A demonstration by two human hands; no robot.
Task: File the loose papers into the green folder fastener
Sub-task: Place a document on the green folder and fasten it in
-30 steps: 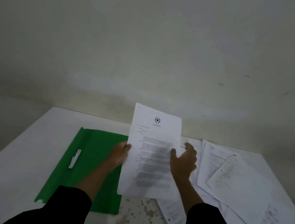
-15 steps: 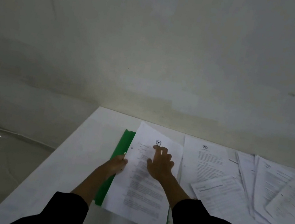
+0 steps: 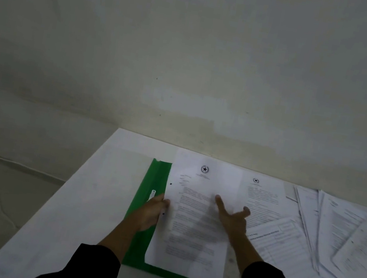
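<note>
R hand (image 3: 233,221) is drawing back down the sheet (image 3: 196,227) vs 0.5 s ago, fingers now splaying wide and straight, index + thumb well apart; can't tell if tips are touching paper. Sheet is lying flatter over the green folder (image 3: 133,247), covering its R part. Folder is sitting on the white table (image 3: 93,196), its L strip showing w/ white fastener (image 3: 152,194) just beside sheet's punched edge. L hand (image 3: 152,214) is pinching that edge, thumb on top. Loose papers (image 3: 331,238) are lying fanned out to the R, overlapping.

left hand (image 3: 152,212) pinching, right hand (image 3: 233,218) splayed
</note>
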